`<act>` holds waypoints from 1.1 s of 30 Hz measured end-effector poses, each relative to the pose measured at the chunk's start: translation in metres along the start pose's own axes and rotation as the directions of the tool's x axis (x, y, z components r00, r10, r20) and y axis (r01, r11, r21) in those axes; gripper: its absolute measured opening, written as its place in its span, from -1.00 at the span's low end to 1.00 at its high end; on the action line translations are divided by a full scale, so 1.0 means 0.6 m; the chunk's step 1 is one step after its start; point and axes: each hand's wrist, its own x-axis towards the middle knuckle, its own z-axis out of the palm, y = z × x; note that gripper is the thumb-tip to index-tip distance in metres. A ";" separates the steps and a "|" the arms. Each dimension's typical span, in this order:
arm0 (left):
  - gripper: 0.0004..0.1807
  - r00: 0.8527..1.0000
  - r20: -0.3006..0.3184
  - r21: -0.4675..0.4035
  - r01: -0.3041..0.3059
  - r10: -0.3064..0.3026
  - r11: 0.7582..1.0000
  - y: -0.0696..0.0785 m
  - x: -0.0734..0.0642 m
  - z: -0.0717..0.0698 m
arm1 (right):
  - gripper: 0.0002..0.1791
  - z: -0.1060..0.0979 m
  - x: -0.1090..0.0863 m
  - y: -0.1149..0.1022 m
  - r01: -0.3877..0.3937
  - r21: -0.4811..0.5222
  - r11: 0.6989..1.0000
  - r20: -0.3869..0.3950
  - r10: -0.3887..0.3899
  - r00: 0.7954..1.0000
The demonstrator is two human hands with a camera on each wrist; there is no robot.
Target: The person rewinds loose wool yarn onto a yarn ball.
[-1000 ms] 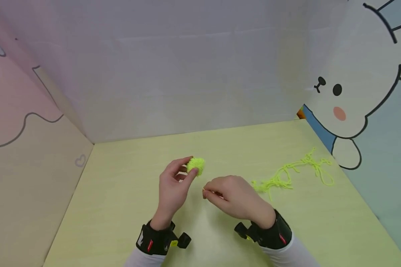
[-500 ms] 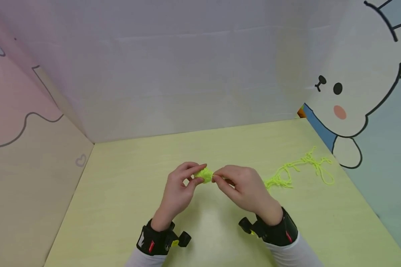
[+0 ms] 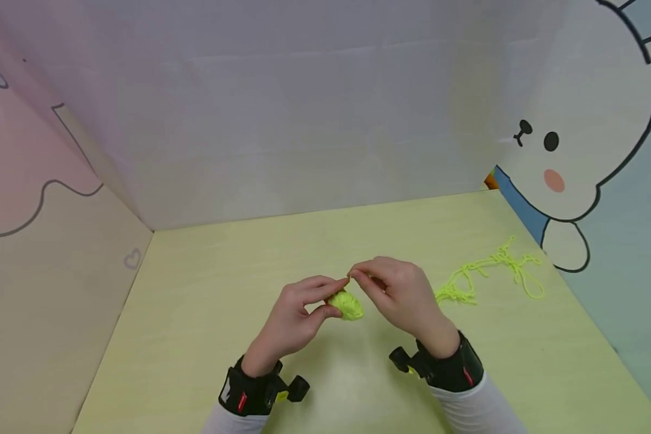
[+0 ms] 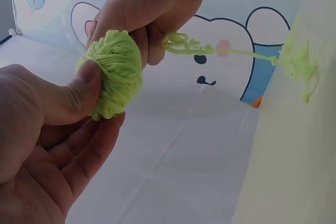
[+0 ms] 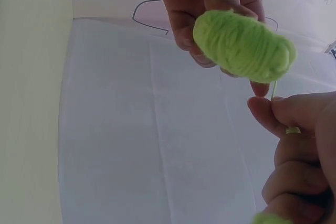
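Note:
A small ball of neon yellow-green yarn (image 3: 347, 306) is pinched between the thumb and fingers of my left hand (image 3: 298, 316), above the table. Close beside it, my right hand (image 3: 393, 295) pinches a strand of the same yarn between thumb and forefinger. In the right wrist view a short taut strand (image 5: 274, 89) runs from the wound ball (image 5: 244, 45) to those fingertips. From beneath the right hand, a looped length of yarn (image 4: 184, 45) trails off in the left wrist view toward the loose yarn on the table.
A loose tangle of yarn (image 3: 461, 289) lies on the pale yellow table (image 3: 206, 301), to the right of my hands. A plain whitish wall (image 3: 304, 132) stands at the back. Side panels with cartoon drawings (image 3: 586, 175) border the table.
My left hand has moved right and slightly down with the ball. The right hand has moved right and up, first meeting the ball's right side, now at its upper edge.

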 end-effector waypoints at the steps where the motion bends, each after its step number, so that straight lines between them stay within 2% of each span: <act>1: -0.31 1.000 -0.002 0.001 -0.005 0.005 1.000 0.000 0.001 -0.001 | -0.92 0.000 0.000 0.000 -0.006 -0.004 1.000 0.003 0.006 1.000; 5: -0.19 0.999 -0.022 -0.008 -0.036 0.036 0.999 -0.002 0.002 -0.003 | -0.93 0.003 0.000 0.001 -0.051 0.003 0.999 0.045 0.051 0.998; 9: -0.40 0.997 -0.061 -0.027 -0.045 0.043 0.999 -0.003 0.002 -0.004 | -0.90 0.009 -0.002 0.002 -0.133 0.035 0.990 0.126 0.128 0.984; 14: -0.57 0.994 -0.106 -0.087 0.016 -0.025 0.996 -0.002 0.001 -0.002 | -0.86 0.015 -0.003 -0.001 -0.215 0.043 0.976 0.240 0.199 0.950; 17: -0.58 0.981 -0.163 -0.145 0.081 -0.105 0.986 -0.001 0.000 -0.001 | -0.86 0.018 -0.003 -0.003 -0.243 0.037 0.969 0.287 0.222 0.932; 22: -0.55 0.932 -0.273 -0.233 0.179 -0.241 0.956 0.001 0.002 0.000 | -0.84 0.022 -0.003 -0.010 -0.220 0.007 0.976 0.381 0.201 0.903; 25: -0.55 0.901 -0.303 -0.276 0.230 -0.311 0.933 -0.001 0.003 0.000 | -0.84 0.024 -0.003 -0.016 -0.180 -0.012 0.984 0.422 0.168 0.891; 27: -0.58 0.874 -0.323 -0.318 0.260 -0.362 0.912 -0.003 0.003 0.000 | -0.83 0.025 -0.003 -0.020 -0.149 -0.025 0.988 0.451 0.144 0.881; 31: -0.63 0.818 -0.371 -0.403 0.286 -0.441 0.870 -0.005 0.006 -0.002 | -0.82 0.027 -0.003 -0.030 -0.098 -0.035 0.995 0.515 0.102 0.851; 33: -0.65 0.799 -0.389 -0.425 0.286 -0.459 0.858 -0.005 0.007 -0.003 | -0.81 0.027 -0.003 -0.035 -0.073 -0.035 0.997 0.536 0.081 0.841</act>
